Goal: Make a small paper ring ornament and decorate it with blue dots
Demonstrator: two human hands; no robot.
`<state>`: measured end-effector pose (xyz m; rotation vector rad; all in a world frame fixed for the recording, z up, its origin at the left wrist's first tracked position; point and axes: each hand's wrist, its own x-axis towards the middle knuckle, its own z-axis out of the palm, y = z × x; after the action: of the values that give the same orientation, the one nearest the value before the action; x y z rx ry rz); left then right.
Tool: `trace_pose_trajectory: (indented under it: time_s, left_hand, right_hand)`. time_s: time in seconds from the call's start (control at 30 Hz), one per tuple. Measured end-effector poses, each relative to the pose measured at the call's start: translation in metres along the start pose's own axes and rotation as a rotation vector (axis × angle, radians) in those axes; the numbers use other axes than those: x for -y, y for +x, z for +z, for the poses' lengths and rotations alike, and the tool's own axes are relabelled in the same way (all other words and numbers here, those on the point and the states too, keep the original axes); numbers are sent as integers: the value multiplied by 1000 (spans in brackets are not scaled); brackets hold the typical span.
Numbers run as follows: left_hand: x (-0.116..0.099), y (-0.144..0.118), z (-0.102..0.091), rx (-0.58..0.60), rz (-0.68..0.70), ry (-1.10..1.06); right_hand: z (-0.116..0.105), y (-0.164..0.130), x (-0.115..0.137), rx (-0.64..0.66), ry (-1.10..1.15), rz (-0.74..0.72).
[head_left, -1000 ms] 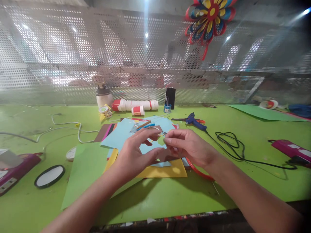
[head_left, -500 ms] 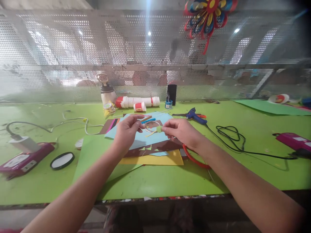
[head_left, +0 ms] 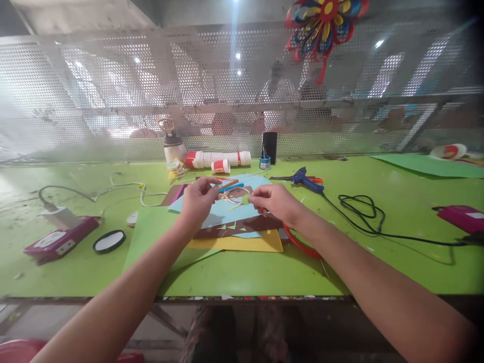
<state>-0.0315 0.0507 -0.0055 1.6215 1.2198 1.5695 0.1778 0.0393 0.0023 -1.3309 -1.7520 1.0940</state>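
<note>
Over the paper pile, my left hand (head_left: 199, 200) pinches the left side of a thin whitish ring (head_left: 246, 190). A yellowish strip hangs at the ring's lower edge. My right hand (head_left: 271, 201) has thumb and forefinger closed on a small green paper piece (head_left: 245, 199) at the ring's right side. Whether that piece touches the ring I cannot tell. Behind the ring lie a blue stick (head_left: 235, 186) and a brownish stick. Light blue paper (head_left: 215, 214) is underneath, with small green scraps (head_left: 234, 225) on dark brown paper (head_left: 206, 232).
A blue glue gun (head_left: 306, 180) with a black cable lies right of the paper. Scissors with a red handle (head_left: 300, 243) sit partly under my right forearm. Paper cups (head_left: 221, 166), a blue jar (head_left: 264, 162) and a phone stand behind. Power strips (head_left: 64, 239) flank the table.
The camera view has shifted slightly, so the table items appear farther right. Both hands keep almost the same pose around the ring, and the right fingers cover more of the green piece.
</note>
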Motion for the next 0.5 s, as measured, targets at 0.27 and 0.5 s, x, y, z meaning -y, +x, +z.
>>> trace_pose_trajectory:
  time_s: [0.27, 0.5]
  left_hand:
    - [13, 5, -1, 56, -71, 114]
    - [-40, 4, -24, 2, 88, 28]
  right_hand:
    - [5, 1, 1, 23, 9, 42]
    - [-1, 1, 6, -8, 17, 36]
